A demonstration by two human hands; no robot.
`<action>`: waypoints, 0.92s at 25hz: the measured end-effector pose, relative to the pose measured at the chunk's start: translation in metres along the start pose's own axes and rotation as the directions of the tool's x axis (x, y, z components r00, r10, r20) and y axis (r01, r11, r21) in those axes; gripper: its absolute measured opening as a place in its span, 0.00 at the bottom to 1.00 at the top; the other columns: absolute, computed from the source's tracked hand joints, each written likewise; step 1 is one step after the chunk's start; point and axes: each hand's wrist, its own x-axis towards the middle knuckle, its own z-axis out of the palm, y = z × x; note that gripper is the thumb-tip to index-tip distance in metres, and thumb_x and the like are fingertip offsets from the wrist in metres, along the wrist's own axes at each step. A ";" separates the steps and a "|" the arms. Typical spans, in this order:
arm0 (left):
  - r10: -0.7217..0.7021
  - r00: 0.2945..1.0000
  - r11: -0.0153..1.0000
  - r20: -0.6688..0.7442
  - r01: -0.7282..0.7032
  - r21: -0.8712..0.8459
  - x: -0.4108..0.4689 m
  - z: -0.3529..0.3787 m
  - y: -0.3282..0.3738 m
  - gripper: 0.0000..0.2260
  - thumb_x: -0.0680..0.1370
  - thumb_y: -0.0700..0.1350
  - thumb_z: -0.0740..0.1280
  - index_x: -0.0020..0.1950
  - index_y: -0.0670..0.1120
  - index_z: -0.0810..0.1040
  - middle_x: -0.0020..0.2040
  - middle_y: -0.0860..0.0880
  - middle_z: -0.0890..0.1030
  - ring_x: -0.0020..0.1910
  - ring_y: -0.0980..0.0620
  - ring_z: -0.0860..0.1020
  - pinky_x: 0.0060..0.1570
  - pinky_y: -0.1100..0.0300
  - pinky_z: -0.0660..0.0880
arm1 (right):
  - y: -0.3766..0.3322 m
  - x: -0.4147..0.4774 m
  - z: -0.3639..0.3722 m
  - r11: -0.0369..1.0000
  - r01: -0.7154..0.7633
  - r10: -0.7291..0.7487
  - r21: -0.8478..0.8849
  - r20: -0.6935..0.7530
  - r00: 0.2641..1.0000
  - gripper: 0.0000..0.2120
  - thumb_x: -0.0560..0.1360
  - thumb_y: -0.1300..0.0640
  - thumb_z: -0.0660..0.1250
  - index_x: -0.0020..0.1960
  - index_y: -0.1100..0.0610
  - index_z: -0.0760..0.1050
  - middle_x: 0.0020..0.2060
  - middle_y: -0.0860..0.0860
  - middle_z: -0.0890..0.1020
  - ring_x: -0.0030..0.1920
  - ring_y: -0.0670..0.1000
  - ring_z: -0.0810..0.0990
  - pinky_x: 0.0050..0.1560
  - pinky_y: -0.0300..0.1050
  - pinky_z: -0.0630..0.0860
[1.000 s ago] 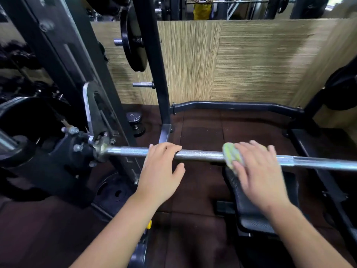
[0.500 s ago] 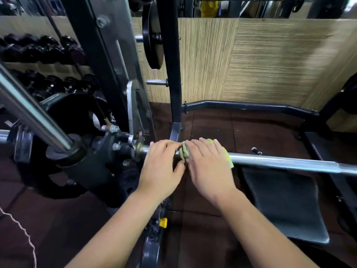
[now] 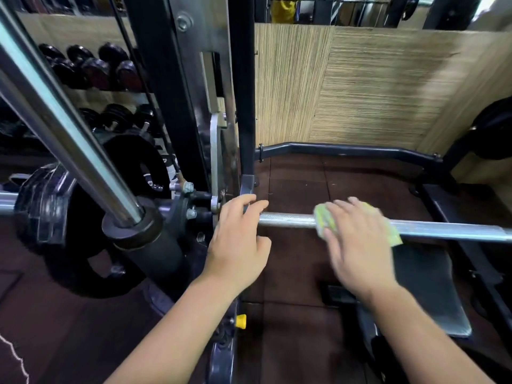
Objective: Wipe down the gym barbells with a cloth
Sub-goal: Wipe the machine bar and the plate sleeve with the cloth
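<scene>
A chrome barbell (image 3: 288, 219) runs left to right across the rack at waist height. My left hand (image 3: 238, 239) rests over its left end beside the rack upright, fingers curled over the bar. My right hand (image 3: 357, 245) presses a yellow-green cloth (image 3: 322, 221) around the bar to the right of the left hand, with a short bare stretch of bar between them. The cloth's far corner (image 3: 393, 236) sticks out past the hand. A black weight plate (image 3: 41, 209) sits on the bar's left sleeve.
A thick chrome guide rod (image 3: 69, 134) slants down at left into a black collar. The black rack upright (image 3: 243, 106) stands just behind my left hand. A black bench pad (image 3: 426, 289) lies below the bar. Dumbbells (image 3: 91, 67) fill a rack at far left. A wood-grain wall is behind.
My right hand has slid the cloth to the right along the bar, away from the left hand it was touching half a second ago. The left hand stays near the rack end.
</scene>
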 end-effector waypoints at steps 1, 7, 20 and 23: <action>0.006 1.000 1.000 -0.002 -0.006 0.001 -0.003 -0.001 0.000 0.29 0.73 0.39 0.64 0.73 0.51 0.67 0.73 0.55 0.63 0.74 0.56 0.57 0.70 0.55 0.65 | -0.030 0.009 0.008 0.998 0.055 -0.055 0.005 0.019 0.998 0.23 0.77 0.52 0.62 0.70 0.57 0.72 0.67 0.55 0.78 0.73 0.62 0.70 0.72 0.65 0.65; 0.012 1.000 1.000 0.009 -0.012 -0.021 -0.007 -0.005 -0.009 0.32 0.72 0.36 0.62 0.77 0.48 0.62 0.74 0.54 0.63 0.74 0.55 0.59 0.70 0.54 0.67 | -0.096 0.037 0.025 0.966 0.254 -0.257 0.040 0.121 0.959 0.25 0.77 0.52 0.54 0.72 0.56 0.72 0.69 0.52 0.77 0.73 0.58 0.71 0.73 0.59 0.67; -0.009 0.999 0.999 0.034 0.011 -0.044 -0.006 -0.005 -0.011 0.33 0.74 0.32 0.59 0.78 0.47 0.59 0.77 0.52 0.59 0.76 0.56 0.54 0.73 0.58 0.60 | -0.102 0.047 0.025 0.977 0.212 -0.215 0.039 0.180 0.960 0.21 0.76 0.52 0.62 0.68 0.53 0.73 0.62 0.51 0.81 0.66 0.57 0.76 0.68 0.57 0.71; -0.012 0.999 0.999 0.050 0.014 -0.037 -0.004 -0.007 -0.012 0.34 0.74 0.32 0.59 0.79 0.47 0.56 0.78 0.53 0.58 0.77 0.56 0.53 0.74 0.58 0.60 | -0.095 0.050 0.022 0.963 0.262 -0.269 0.065 0.164 0.949 0.24 0.77 0.46 0.57 0.69 0.54 0.74 0.63 0.51 0.81 0.66 0.56 0.77 0.69 0.54 0.71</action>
